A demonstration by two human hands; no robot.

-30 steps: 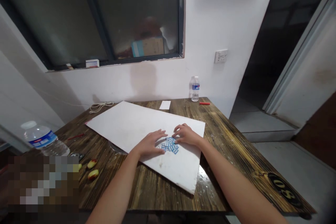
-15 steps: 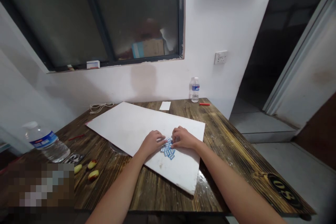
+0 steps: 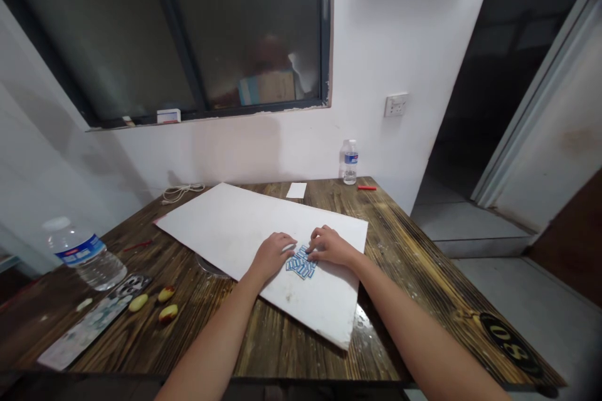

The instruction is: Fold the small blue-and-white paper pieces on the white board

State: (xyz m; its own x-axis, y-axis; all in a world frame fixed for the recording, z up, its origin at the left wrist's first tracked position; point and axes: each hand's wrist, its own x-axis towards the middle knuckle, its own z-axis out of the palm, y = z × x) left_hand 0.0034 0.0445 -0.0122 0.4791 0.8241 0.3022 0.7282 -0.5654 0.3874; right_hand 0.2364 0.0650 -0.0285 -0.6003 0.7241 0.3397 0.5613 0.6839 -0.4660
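Note:
A large white board (image 3: 235,225) lies across a dark wooden table (image 3: 414,250). On the board sits a small heap of several blue-and-white pieces (image 3: 301,265). My left hand (image 3: 271,254) rests on the board at the left of the heap, fingers curled and touching the pieces. My right hand (image 3: 329,245) lies at the right of the heap, fingers bent down onto the top pieces. Whether either hand pinches a piece is hidden under the fingers.
A water bottle (image 3: 82,254) lies at the left, another bottle (image 3: 349,161) stands by the wall. A flat strip (image 3: 89,322) and small yellow-red objects (image 3: 164,304) lie front left. A cord (image 3: 181,191), a paper slip (image 3: 296,190), a red pen (image 3: 367,187) sit behind.
Both hands have drawn closer together and their fingers curled in. The blue pieces, spread wider a second ago, now form a tighter heap between the hands.

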